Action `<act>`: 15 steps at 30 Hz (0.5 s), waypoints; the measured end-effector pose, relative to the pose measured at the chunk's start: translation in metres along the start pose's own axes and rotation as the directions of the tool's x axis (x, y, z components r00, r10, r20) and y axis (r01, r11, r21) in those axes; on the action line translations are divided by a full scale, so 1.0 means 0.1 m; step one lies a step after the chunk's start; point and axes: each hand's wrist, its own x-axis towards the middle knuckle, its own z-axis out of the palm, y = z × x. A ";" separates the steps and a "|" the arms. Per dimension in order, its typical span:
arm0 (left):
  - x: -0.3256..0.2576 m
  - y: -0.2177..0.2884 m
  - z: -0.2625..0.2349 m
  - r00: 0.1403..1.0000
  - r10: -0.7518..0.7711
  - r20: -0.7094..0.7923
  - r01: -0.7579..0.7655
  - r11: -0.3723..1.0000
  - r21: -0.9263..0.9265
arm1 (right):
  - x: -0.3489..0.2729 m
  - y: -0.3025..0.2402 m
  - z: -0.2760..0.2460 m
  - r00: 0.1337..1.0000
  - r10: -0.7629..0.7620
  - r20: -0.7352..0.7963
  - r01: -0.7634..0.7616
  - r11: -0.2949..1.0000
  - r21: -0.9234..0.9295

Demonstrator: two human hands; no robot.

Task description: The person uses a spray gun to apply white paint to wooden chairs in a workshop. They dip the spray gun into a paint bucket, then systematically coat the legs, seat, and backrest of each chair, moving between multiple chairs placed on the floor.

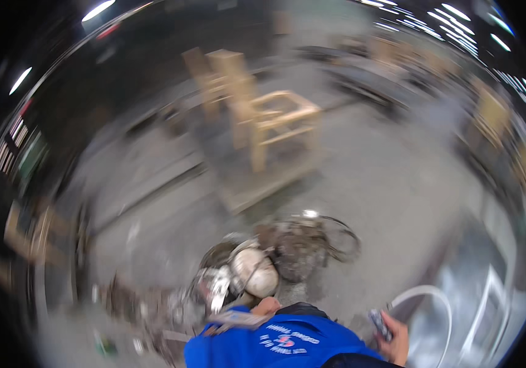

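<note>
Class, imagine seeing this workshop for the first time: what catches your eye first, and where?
Probably first, the bright blue shirt at the bottom centre. Then a pale wooden chair, blurred, above the middle on a flat board. At lower right, the right hand has a dark tool in its grip, near a curved white hose.

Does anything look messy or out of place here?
Yes: on the floor ahead of the person, a whitish rounded object lies in a jumbled heap, a dark cable or hose looping beside it. It looks untidy; blur leaves any damage unclear.
</note>
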 end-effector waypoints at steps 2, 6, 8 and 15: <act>-0.07 -0.15 0.03 0.990 -0.036 -0.139 0.050 0.993 0.102 | 0.28 -0.16 0.02 0.992 0.031 0.125 -0.053 0.983 0.177; -0.13 -0.45 -0.07 0.914 -0.393 -0.097 0.397 0.917 0.032 | 0.55 -0.52 -0.01 0.851 0.266 0.452 -0.421 0.860 0.287; -0.23 -0.67 -0.21 0.891 -0.443 -0.096 0.452 0.885 0.112 | 0.84 -0.71 0.14 0.813 0.310 0.492 -0.428 0.892 0.146; -0.74 -1.11 0.41 0.824 -0.549 -0.143 0.537 0.836 -0.115 | 1.54 -0.64 0.53 0.815 0.068 0.575 0.112 0.956 -0.271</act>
